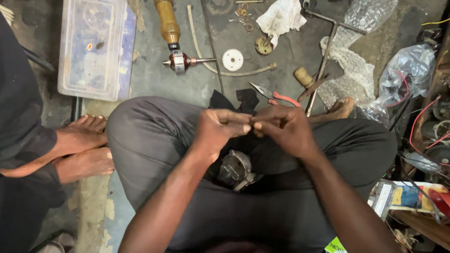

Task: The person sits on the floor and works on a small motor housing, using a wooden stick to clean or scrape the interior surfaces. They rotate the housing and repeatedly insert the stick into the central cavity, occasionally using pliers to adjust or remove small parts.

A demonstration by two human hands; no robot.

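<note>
Tiny part (252, 126) pinched between fingertips

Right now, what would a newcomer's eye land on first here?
The left hand and right hand meet fingertip to fingertip at centre, pinching something too small to tell, above a metal part in the lap. Beyond the knees lie a wooden-handled tool, a white gear and orange-handled pliers; a clear plastic box sits far left.

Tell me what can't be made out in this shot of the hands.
Head view:
- What the left hand and right hand pinch: too small, covered by fingertips.
- Metal part in the lap: partly hidden by the left forearm.
- Clear plastic box contents: blurred through its lid.
</note>
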